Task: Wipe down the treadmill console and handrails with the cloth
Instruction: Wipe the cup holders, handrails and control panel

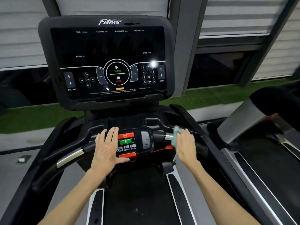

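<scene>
Bare forearms reach in from the bottom edge over the dark treadmill belt, which runs between grey side rails with black foot strips. Further in, the left hand lies flat, fingers straight and close together, on the left part of the small keypad, beside its red and green buttons and just above an orange tab. The right hand holds the cloth at its thumb side, fingers nearly straight and blurred. The cloth is pale green, crumpled and stands on edge against the chrome section of the right handrail, just right of the keypad. The left handrail slants away to the left, black with a chrome section of its own, untouched. Above stands the console, a wide black screen tilted back, with white markings for incline, speed, a number pad, and a central ring reading START and STOP; one bright light glares on its right side. Behind the machine a strip of green turf runs along the floor under dark windows with pale blinds half lowered between grey frames. To the right stands a second treadmill, grey and black.
</scene>
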`<state>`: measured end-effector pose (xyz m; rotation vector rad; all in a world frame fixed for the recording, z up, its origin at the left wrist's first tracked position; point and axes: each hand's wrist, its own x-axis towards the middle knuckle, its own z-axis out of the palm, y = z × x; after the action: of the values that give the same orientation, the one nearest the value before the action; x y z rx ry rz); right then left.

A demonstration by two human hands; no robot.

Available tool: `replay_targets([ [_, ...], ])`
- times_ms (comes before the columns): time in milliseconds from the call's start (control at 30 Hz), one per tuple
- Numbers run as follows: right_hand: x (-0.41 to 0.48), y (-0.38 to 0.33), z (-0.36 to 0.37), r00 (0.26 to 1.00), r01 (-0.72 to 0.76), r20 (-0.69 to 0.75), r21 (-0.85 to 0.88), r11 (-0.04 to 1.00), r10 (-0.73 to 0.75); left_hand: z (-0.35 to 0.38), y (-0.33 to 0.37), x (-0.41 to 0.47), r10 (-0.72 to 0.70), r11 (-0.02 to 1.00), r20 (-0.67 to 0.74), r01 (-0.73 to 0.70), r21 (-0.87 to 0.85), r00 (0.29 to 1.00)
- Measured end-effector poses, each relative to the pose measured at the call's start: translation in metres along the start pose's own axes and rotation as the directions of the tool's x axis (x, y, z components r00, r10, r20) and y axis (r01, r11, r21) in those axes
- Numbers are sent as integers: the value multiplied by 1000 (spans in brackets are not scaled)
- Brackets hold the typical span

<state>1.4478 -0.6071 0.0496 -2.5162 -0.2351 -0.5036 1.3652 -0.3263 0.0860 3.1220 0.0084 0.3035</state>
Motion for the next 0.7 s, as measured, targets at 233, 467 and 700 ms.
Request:
replay_targets([
  [233,13,-48,22,966,229,107,53,972,-234,0,-3,0,-5,1000,19,5,7,1000],
  [467,-6,67,-5,988,-140,76,124,982,131,4,-6,-1,7,1000,-2,-7,-15,1000],
  [700,-5,79,13,872,-471,-2,275,838,490,5,0,4,9,1000,-11,-9,-21,1000],
])
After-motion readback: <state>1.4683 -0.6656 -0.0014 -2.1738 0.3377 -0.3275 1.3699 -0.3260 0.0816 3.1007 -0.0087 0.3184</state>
